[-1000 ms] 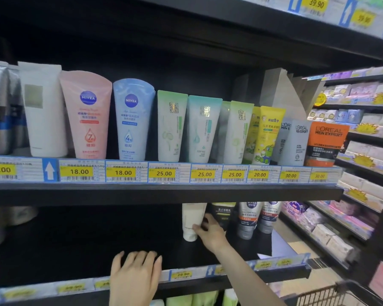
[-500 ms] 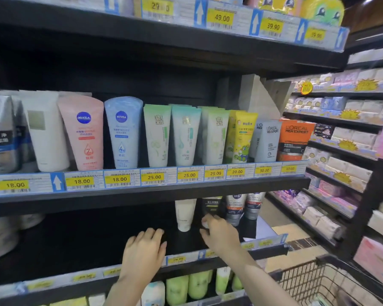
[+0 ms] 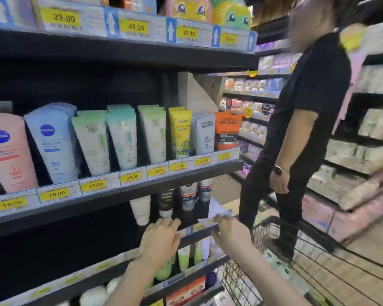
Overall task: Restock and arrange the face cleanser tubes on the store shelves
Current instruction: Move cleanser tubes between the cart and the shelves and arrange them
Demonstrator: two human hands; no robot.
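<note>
Face cleanser tubes stand cap-down in a row on the middle shelf (image 3: 142, 191): a pink Nivea tube (image 3: 8, 151), a blue Nivea tube (image 3: 51, 142), green and teal tubes (image 3: 122, 138), a yellow tube (image 3: 180, 131) and an orange L'Oreal tube (image 3: 227, 129). On the shelf below stand a white tube (image 3: 140, 208) and dark tubes (image 3: 187, 195). My left hand (image 3: 160, 238) hovers at that lower shelf's front edge, fingers apart, empty. My right hand (image 3: 229, 233) rests on the edge's right end, fingers curled over the price strip, holding no tube.
A wire shopping cart (image 3: 296, 268) with some goods stands at the lower right. A person in black (image 3: 303, 129) stands in the aisle just beyond it. Price tags line every shelf edge. More tubes (image 3: 184, 257) fill the shelf beneath. Boxed goods fill the racks on the right.
The view has swung right, bringing the cart and the standing person in. My right hand left the white tube and moved right to the shelf edge; my left hand moved right too.
</note>
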